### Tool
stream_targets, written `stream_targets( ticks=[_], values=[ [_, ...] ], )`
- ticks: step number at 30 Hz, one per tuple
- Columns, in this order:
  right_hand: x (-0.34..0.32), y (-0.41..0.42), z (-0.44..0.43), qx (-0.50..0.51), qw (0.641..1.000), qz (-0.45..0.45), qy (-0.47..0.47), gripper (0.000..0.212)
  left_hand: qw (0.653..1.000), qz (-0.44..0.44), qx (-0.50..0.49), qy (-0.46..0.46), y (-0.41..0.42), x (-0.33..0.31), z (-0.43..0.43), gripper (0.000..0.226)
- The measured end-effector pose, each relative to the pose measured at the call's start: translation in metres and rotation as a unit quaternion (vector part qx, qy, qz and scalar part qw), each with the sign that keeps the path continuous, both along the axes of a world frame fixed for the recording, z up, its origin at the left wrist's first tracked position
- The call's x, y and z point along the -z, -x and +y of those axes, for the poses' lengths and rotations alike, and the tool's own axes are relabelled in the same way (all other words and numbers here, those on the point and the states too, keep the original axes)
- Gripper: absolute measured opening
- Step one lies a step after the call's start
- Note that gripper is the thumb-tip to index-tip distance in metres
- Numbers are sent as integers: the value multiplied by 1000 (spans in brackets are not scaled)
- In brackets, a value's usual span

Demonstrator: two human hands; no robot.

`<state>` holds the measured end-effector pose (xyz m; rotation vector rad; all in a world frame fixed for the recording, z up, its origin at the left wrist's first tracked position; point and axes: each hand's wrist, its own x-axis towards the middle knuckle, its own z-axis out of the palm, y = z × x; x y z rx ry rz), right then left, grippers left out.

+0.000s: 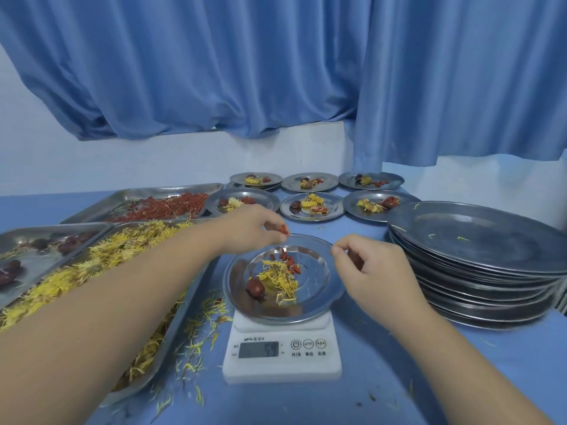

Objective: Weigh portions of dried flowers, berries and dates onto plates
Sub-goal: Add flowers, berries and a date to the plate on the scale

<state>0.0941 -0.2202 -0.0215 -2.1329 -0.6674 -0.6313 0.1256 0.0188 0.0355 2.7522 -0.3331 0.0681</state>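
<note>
A steel plate (319,299) rests on a white digital scale (282,351) whose display reads 59. On the plate lie yellow dried flowers (277,277), a dark red date (256,289) and a few red berries (290,261). My left hand (251,228) hovers over the plate's far left rim, fingertips pinched on some red berries (284,230). My right hand (368,265) is at the plate's right rim, thumb and forefinger pinched together; I see nothing in them.
Trays on the left hold berries (165,207), dried flowers (101,256) and dates (36,250). Several filled plates (311,207) stand behind the scale. A tall stack of steel plates (478,265) is on the right. Loose petals (196,329) litter the blue tabletop.
</note>
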Motion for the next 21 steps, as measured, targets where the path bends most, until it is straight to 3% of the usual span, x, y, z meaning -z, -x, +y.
stream_targets(
  ticks=[4, 11, 16, 21],
  values=[
    [0, 0, 0, -4, 1000, 1, 4, 16, 999, -9, -21, 38, 8, 5, 2, 24],
    [0, 1, 2, -23, 999, 15, 25, 16, 997, -25, -40, 54, 13, 10, -2, 6],
    [0, 0, 1, -19, 999, 20, 32, 16, 996, -11, -69, 60, 17, 7, -2, 15],
    [0, -1, 1, -18, 999, 18, 30, 16, 989, -51, -78, 113, 23, 11, 4, 7]
  ],
)
